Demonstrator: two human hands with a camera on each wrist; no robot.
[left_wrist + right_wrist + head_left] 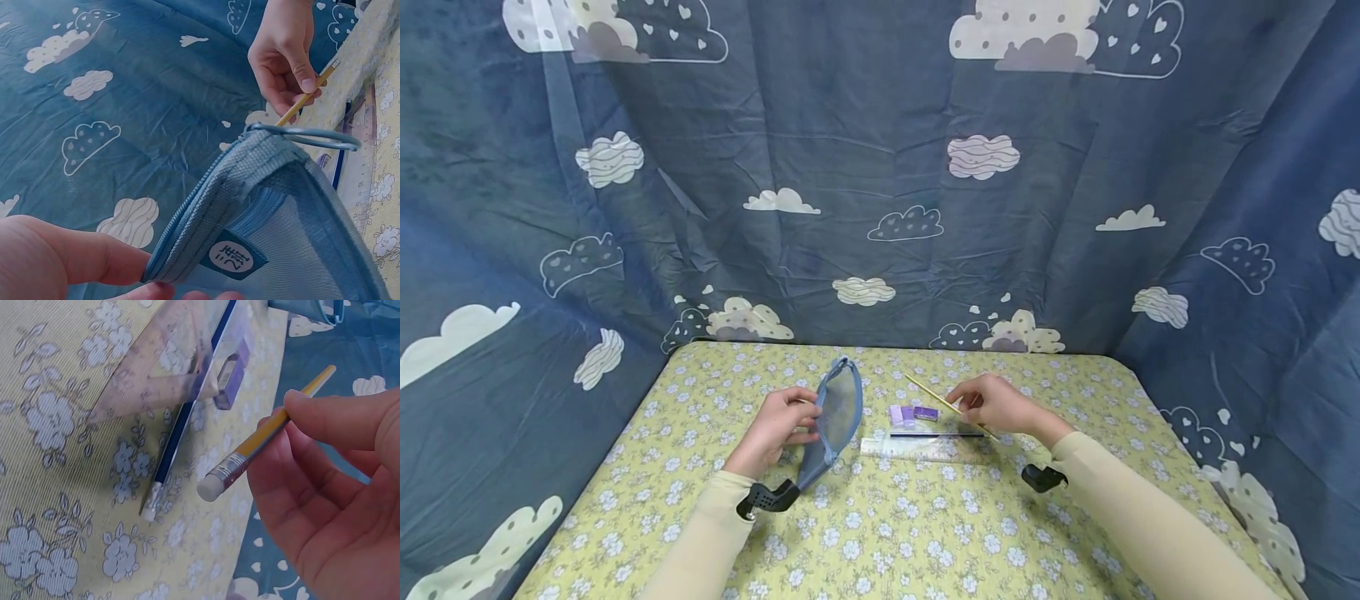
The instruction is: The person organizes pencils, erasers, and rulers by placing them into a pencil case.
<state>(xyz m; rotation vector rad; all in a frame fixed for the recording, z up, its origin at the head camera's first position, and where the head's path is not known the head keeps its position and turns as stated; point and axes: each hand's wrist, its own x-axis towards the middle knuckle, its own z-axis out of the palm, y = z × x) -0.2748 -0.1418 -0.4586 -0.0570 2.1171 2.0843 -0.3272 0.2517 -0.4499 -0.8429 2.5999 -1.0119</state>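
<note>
My left hand (775, 427) grips one edge of a blue mesh zipper pouch (841, 408), thumb on one side and fingers on the other. The pouch is tilted up with its mouth unzipped; a label (232, 255) shows inside it in the left wrist view. My right hand (998, 403) pinches a yellow pencil (265, 437) between thumb and fingers, its white eraser end toward the right wrist camera. Below that hand lie a dark blue pencil (936, 434), a clear triangle ruler (147, 394) and several purple erasers (926, 413).
A clear straight ruler (887, 448) lies just in front of the dark blue pencil. A yellow floral cloth (865, 542) covers the table. Behind and at both sides hangs a dark blue curtain (850, 125) with a cloud print, meeting the table's far edge.
</note>
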